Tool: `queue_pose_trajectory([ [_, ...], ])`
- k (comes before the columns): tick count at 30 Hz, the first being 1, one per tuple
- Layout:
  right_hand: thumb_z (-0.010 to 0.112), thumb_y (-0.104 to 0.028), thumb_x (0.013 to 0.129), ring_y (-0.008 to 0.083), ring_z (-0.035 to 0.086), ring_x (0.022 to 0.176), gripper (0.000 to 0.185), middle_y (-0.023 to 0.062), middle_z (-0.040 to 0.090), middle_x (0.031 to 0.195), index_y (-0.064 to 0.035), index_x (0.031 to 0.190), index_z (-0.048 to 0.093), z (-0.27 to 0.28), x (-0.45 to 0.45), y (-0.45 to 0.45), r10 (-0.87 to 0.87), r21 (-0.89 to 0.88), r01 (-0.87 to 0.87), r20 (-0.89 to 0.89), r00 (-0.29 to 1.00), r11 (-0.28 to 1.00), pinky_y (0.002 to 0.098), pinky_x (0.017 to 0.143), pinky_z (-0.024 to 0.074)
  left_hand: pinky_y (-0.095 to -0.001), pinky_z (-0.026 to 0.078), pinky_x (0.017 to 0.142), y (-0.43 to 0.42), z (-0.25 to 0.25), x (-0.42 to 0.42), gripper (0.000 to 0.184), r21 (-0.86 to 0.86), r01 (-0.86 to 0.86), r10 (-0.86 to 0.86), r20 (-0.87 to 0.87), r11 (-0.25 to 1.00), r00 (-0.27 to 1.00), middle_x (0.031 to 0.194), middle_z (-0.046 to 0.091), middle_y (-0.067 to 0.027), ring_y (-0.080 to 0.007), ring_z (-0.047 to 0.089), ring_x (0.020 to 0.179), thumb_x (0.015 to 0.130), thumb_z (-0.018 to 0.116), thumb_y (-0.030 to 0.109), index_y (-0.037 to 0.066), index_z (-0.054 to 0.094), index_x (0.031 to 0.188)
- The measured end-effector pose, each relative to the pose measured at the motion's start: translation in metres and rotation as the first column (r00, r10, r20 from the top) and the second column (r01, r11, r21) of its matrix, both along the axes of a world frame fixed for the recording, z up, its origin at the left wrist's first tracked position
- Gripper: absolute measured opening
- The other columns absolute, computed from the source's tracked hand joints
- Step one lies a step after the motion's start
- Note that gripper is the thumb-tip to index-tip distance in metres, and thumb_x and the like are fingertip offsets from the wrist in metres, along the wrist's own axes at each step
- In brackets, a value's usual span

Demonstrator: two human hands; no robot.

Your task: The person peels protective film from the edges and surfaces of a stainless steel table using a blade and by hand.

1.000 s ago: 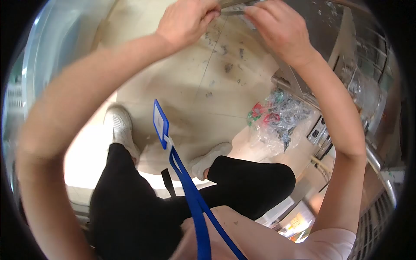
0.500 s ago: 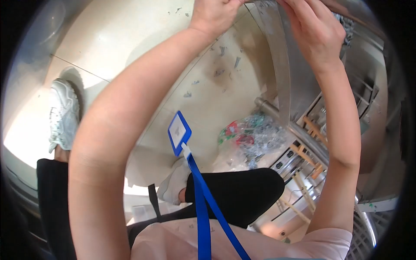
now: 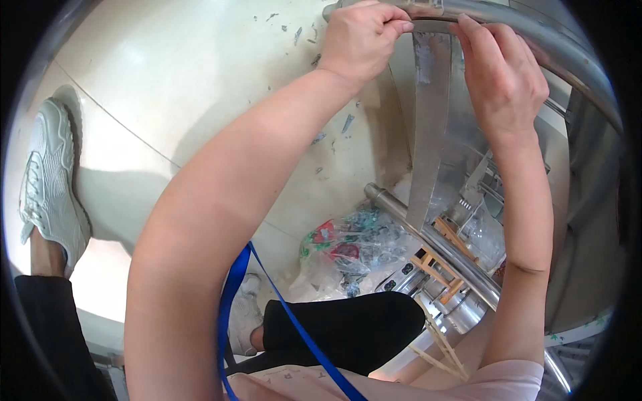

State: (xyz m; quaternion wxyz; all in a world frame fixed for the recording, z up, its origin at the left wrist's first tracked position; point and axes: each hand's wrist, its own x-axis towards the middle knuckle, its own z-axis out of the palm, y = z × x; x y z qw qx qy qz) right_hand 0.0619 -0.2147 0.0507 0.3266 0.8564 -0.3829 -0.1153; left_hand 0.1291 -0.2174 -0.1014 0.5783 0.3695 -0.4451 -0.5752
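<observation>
My left hand (image 3: 364, 40) is closed at the top of the view, thumb and forefinger pinched at the rim of a metal frame. Across a short gap, my right hand (image 3: 506, 77) has its bent fingers and thumb pressed together at the same rim. A thin dark line (image 3: 433, 19) runs along the rim between the two hands; whatever the fingertips hold is too small to make out. Just below, a flat grey metal strip (image 3: 431, 120) with pale, worn patches near its top slants downward. Behind the fingers curves a thick metal tube (image 3: 498, 11).
Grey scraps (image 3: 348, 123) lie scattered on the tiled floor (image 3: 194, 87). A clear plastic bag (image 3: 368, 247) with red and green print sits below a metal pipe (image 3: 461, 264). Wooden pieces (image 3: 438, 267) and metal equipment (image 3: 465, 314) are at lower right. A blue lanyard (image 3: 304, 321) hangs down.
The view has shifted, so both hands and the metal rim appear lower and more fully in frame. The lanyard's badge has gone out of sight. Both hands stay closed near each other.
</observation>
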Motion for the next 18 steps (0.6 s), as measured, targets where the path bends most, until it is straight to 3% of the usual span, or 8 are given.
queue_pose_trajectory([
  [4,0.066,-0.013,0.068,0.0138,0.054,0.061,0.012,-0.0015,0.053,0.067,-0.0124,0.079,0.060,-0.001,-0.009,0.008,-0.033,0.129,0.029,0.032,0.999,0.991,0.0242,0.053,0.0431,-0.0295,0.044,0.063,0.017,-0.007,-0.002,0.014,0.145,0.175,-0.179,0.019,0.974,0.984,0.074,0.060,-0.0098,-0.0216,0.057,0.068,0.072,0.061,0.018,0.006,0.065,0.078],
  [7,0.066,-0.010,0.068,0.0162,0.054,0.062,0.012,-0.0002,0.053,0.067,-0.0108,0.078,0.059,-0.004,-0.022,0.013,-0.037,0.255,0.006,0.118,0.992,0.967,0.0258,0.054,0.0430,-0.0292,0.044,0.063,0.025,-0.016,-0.003,0.014,0.089,0.262,-0.270,0.091,0.961,0.959,0.073,0.059,-0.0096,-0.0213,0.056,0.066,0.072,0.061,0.018,0.006,0.064,0.078],
  [10,0.061,-0.004,0.063,0.0208,0.051,0.059,0.011,0.0047,0.049,0.065,-0.0066,0.071,0.053,-0.008,-0.031,0.008,0.046,0.270,-0.111,0.235,0.971,0.956,0.0296,0.051,0.0408,-0.0300,0.044,0.064,0.026,-0.018,0.002,0.015,-0.053,0.160,-0.146,0.216,0.986,0.966,0.073,0.058,-0.0092,-0.0215,0.055,0.068,0.072,0.061,0.019,0.007,0.063,0.081],
  [13,0.056,-0.003,0.062,0.0225,0.047,0.058,0.011,0.0067,0.043,0.063,-0.0060,0.066,0.047,-0.001,-0.027,0.005,0.154,0.188,-0.214,0.291,0.944,0.959,0.0321,0.050,0.0391,-0.0312,0.044,0.060,0.012,0.013,0.014,0.008,-0.088,0.001,0.021,0.250,0.996,0.968,0.069,0.057,-0.0138,-0.0244,0.056,0.065,0.074,0.056,0.006,0.000,0.059,0.078],
  [16,0.055,-0.006,0.062,0.0227,0.048,0.059,0.010,0.0062,0.043,0.064,-0.0069,0.067,0.047,-0.001,-0.034,0.003,0.169,0.164,-0.228,0.312,0.935,0.960,0.0317,0.050,0.0399,-0.0314,0.043,0.060,0.007,0.011,0.010,0.008,-0.164,0.039,0.007,0.273,0.986,0.962,0.069,0.056,-0.0142,-0.0256,0.055,0.065,0.073,0.057,0.006,0.000,0.058,0.078],
  [18,0.055,-0.005,0.060,0.0222,0.048,0.059,0.012,0.0059,0.042,0.063,-0.0069,0.069,0.048,0.005,-0.035,0.016,0.056,0.271,-0.116,0.219,0.974,0.956,0.0312,0.051,0.0401,-0.0317,0.043,0.060,0.012,0.006,0.008,0.008,-0.208,0.084,-0.017,0.305,0.974,0.952,0.069,0.055,-0.0144,-0.0259,0.055,0.065,0.073,0.057,0.006,0.000,0.058,0.078],
])
